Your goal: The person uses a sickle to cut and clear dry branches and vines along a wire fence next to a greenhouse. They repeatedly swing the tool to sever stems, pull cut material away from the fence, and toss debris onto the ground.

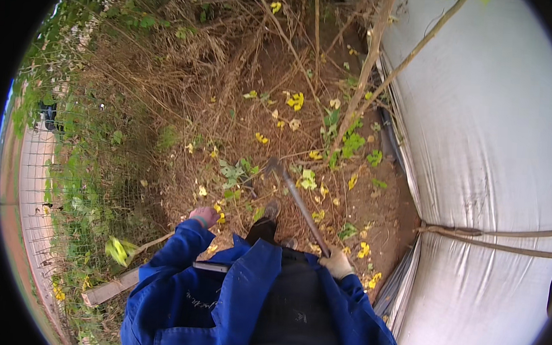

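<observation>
A pale work glove covers my right hand (337, 264), low in front of my body. Its fingers are closed around the end of a long-handled hoe-like tool (300, 202). From there the shaft slants up and left to a dark tool head (272, 165) over the littered soil; its exact shape is blurred. My left hand (205, 215), ungloved and with a band at the wrist, hangs beside my left leg. Its fingers are partly hidden, so I cannot tell whether it holds anything. One shoe (272, 209) stands just below the tool head, among leaves.
White plastic sheeting (470, 136), crossed by straps (483, 232), rises on the right. Thin woody stems (362, 85) lean beside it. Wire mesh fencing (77, 176) with vines runs along the left, near a wooden post (111, 286). Dry brush (169, 68) lies ahead.
</observation>
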